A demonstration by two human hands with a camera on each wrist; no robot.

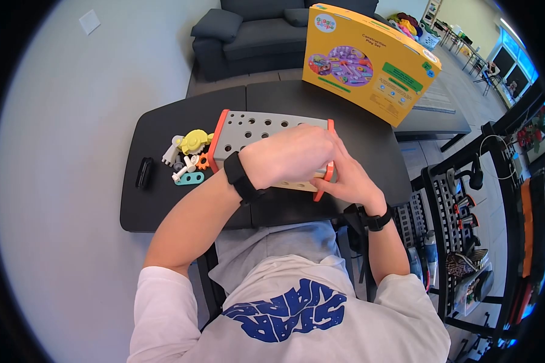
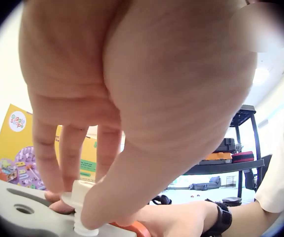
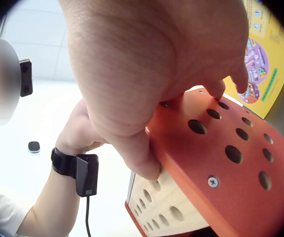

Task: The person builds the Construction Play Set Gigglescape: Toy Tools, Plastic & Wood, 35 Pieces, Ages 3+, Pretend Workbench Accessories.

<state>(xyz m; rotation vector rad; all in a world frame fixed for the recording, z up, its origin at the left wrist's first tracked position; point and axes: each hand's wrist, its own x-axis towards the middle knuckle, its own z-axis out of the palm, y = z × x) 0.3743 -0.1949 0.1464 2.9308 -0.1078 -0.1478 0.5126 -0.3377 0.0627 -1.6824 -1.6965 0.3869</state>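
Note:
A toy workbench (image 1: 272, 124) has a grey perforated top, wooden sides and red end panels (image 3: 231, 153). My left hand (image 1: 293, 154) reaches over its right end; in the left wrist view, thumb and fingers of that hand (image 2: 137, 94) pinch a white plastic bolt (image 2: 85, 207) upright against the grey top (image 2: 13, 212). How deep the bolt sits is hidden. My right hand (image 1: 354, 181) grips the right end panel, with its thumb near the pale wooden side (image 3: 169, 202) and the other fingers over the red panel in the right wrist view.
Left of the workbench on the black table (image 1: 181, 212) lie a yellow saw-like piece (image 1: 195, 142), a teal strip (image 1: 191, 178), an orange gear (image 1: 203, 161) and white pieces. A black object (image 1: 144, 173) lies farther left. A yellow box (image 1: 369, 60) stands behind.

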